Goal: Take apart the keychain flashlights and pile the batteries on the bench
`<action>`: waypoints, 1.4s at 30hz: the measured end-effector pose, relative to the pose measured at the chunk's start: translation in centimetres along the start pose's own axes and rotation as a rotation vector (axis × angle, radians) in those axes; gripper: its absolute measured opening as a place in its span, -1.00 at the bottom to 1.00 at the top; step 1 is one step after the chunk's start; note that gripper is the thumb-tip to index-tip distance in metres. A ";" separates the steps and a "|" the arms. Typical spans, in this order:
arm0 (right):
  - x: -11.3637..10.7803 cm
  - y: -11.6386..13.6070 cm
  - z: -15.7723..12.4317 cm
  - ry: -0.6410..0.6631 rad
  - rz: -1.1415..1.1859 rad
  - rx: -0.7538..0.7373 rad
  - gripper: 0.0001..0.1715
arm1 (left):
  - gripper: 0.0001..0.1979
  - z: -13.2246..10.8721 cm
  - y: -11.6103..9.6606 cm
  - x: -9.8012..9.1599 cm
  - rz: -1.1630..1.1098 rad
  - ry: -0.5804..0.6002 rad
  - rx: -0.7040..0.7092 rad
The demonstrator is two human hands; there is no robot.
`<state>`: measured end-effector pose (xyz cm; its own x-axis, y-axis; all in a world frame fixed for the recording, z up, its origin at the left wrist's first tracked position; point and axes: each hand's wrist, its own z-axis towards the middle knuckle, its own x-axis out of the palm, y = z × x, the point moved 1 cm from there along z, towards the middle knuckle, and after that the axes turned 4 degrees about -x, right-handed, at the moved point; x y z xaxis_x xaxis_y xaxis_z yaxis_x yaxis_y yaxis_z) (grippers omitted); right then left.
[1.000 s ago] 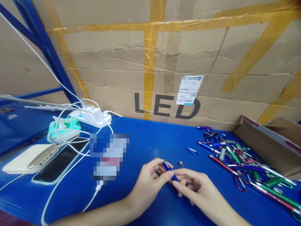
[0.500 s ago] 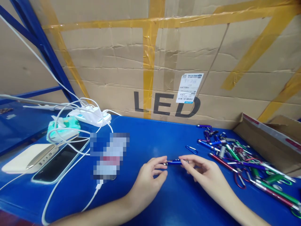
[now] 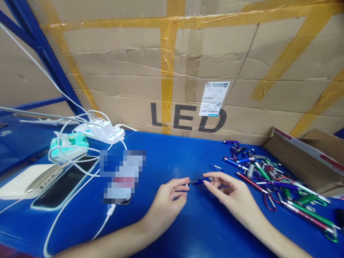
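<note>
Seen from the head camera, a person's two bare hands face each other over a blue table (image 3: 166, 157), a slim blue tube (image 3: 199, 182) between them. The right hand (image 3: 231, 189) grasps the tube by its silvery end with thumb and fingers, probably to leave the other end unobstructed. The left hand (image 3: 170, 200), at 9 o'clock from the tube, appears to pinch a small metal piece (image 3: 187, 184) at its fingertips, just beside the tube's free end.

The tube's long axis runs nearly crosswise: the free end points to 9 o'clock, angled slightly toward the wearer, the silvery end to 3 o'clock.

A blue clip (image 3: 216, 168) lies at 2 o'clock. The pile of coloured tubes (image 3: 260, 172) spreads at 3 o'clock, likely for easy reach. The dark phone (image 3: 66, 184) sits at 9 o'clock, seemingly set aside for working room.
</note>
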<state>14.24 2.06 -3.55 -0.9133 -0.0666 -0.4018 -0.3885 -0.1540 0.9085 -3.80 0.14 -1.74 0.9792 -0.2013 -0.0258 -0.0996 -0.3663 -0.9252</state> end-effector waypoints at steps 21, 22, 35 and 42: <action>-0.2 0.7 -0.3 0.007 0.059 0.087 -0.48 | -0.57 0.1 0.8 -0.1 0.156 -0.019 0.146; -0.2 0.7 -0.3 0.013 0.054 0.087 -0.48 | -0.56 -0.1 0.7 -0.1 0.247 -0.041 0.189; -0.3 0.8 -0.4 -0.029 0.050 0.080 -0.49 | -0.53 -0.6 1.5 0.0 0.709 -0.036 0.389; -0.3 0.8 -0.3 -0.035 0.059 0.083 -0.48 | -0.54 -0.7 1.4 0.0 0.738 -0.032 0.391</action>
<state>14.25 1.63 -2.78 -0.9379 -0.0383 -0.3448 -0.3418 -0.0682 0.9373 -4.05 -1.01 -2.72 0.6919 -0.2381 -0.6816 -0.6544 0.1921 -0.7313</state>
